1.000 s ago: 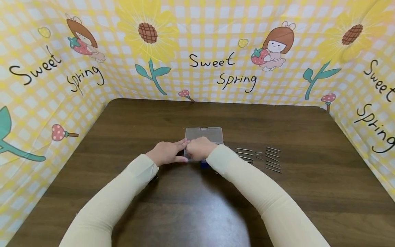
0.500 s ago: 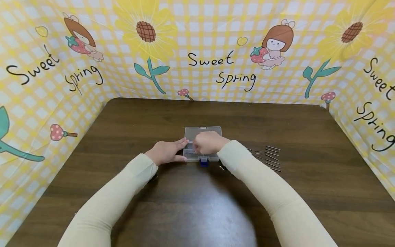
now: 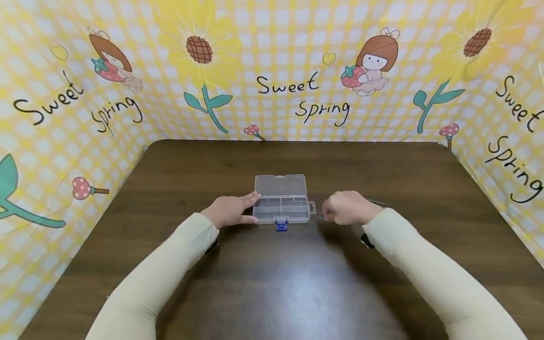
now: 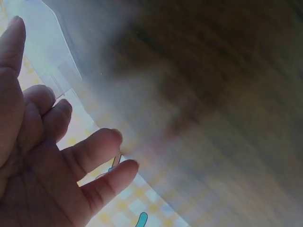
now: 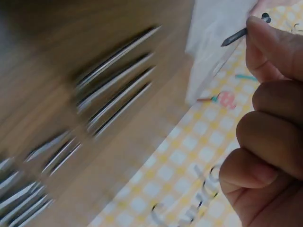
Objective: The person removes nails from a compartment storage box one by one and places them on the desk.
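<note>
A clear plastic compartment box point(image 3: 294, 219) sits on the table with its lid point(image 3: 280, 185) raised back and a blue latch point(image 3: 281, 225) at the front. My left hand point(image 3: 227, 210) touches the box's left side, fingers extended and thumb near the front corner. In the left wrist view, the box's clear edge point(image 4: 45, 38) shows beyond the fingers. Right of the box is my right hand point(image 3: 346, 208), over the laid-out nails. Its thumb and index finger pinch a small dark nail point(image 5: 234, 37), point and head both visible.
Several metal nails point(image 5: 120, 61) lie in rows on the brown table point(image 3: 255, 264), the shorter ones point(image 5: 59, 153) in a middle group. In the head view, my right hand hides most of them. A patterned yellow cloth point(image 3: 238, 56) stands behind the table and along its sides.
My right hand has moved right, from over the box to over the nails, uncovering the compartments and latch. My left hand has stayed at the box's left side.
</note>
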`<state>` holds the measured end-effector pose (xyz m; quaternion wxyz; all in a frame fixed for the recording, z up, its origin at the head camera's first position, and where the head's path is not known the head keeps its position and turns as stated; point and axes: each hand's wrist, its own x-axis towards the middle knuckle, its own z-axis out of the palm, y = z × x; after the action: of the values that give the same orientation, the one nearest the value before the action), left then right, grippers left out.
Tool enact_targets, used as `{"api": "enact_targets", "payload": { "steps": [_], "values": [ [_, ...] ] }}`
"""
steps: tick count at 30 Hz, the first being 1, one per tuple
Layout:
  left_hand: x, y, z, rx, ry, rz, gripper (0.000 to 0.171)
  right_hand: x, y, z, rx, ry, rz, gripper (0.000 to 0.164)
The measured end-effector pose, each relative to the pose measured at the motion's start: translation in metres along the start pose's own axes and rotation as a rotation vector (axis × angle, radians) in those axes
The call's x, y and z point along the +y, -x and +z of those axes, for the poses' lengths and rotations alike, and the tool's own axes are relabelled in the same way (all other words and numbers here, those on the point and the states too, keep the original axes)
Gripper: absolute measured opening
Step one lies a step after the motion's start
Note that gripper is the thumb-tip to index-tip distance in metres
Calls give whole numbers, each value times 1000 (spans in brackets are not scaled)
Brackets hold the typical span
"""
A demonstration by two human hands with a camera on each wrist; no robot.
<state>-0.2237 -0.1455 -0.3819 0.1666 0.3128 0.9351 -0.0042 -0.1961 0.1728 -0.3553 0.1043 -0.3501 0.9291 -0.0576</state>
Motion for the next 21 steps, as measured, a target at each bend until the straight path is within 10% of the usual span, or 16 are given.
{"api": "enact_targets", "payload": {
  "steps": [21],
  "values": [
    [0, -3, -1, 2, -5, 3, 80, 60, 97, 22, -37, -104, 207, 18]
  ]
}}
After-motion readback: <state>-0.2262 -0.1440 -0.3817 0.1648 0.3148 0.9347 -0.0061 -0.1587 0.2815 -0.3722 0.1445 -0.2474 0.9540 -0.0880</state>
